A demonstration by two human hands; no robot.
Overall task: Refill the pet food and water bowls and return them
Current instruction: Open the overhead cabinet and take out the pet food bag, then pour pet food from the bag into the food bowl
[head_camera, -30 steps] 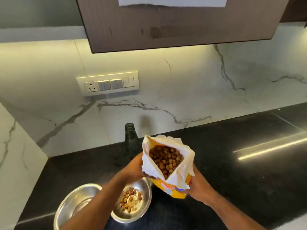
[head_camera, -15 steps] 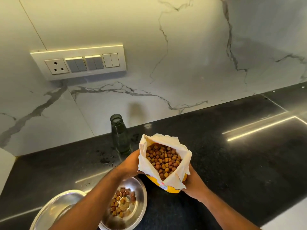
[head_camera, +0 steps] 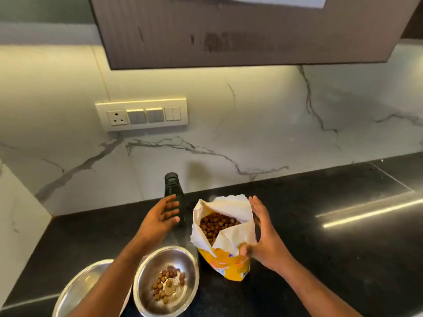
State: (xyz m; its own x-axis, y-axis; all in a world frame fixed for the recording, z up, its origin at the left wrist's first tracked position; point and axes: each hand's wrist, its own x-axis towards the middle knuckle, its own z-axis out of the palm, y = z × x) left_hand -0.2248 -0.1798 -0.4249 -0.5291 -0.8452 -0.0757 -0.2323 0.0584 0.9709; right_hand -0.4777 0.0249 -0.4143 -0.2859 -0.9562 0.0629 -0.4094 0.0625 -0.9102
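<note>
Food bag (head_camera: 225, 263) is standing upright on the black worktop (head_camera: 320, 225), top open, brown kibble showing inside. R hand (head_camera: 263, 239) is resting against the bag's right side: fingers spread along the white folded-back top, thumb touching the yellow front, a loose steadying contact, not a closed grip. L hand (head_camera: 160, 217) is hovering w/ fingers open and slightly curled, holding nothing, just in front of the dark glass bottle (head_camera: 175, 197); can't tell if it's touching the glass. Bottle is standing uncapped near the marble backsplash (head_camera: 251, 124), just left of the bag. Food bowl (head_camera: 167, 280), steel, is sitting on the worktop just left of the bag and in front of it, w/ a small scatter of kibble on the bottom, mostly bare metal. Second steel bowl (head_camera: 75, 291) is sitting further left at the frame edge, partly hidden by the L forearm; contents not readable. Switch plate (head_camera: 140, 115) on the wall above, cabinet underside (head_camera: 229, 30) overhead.
</note>
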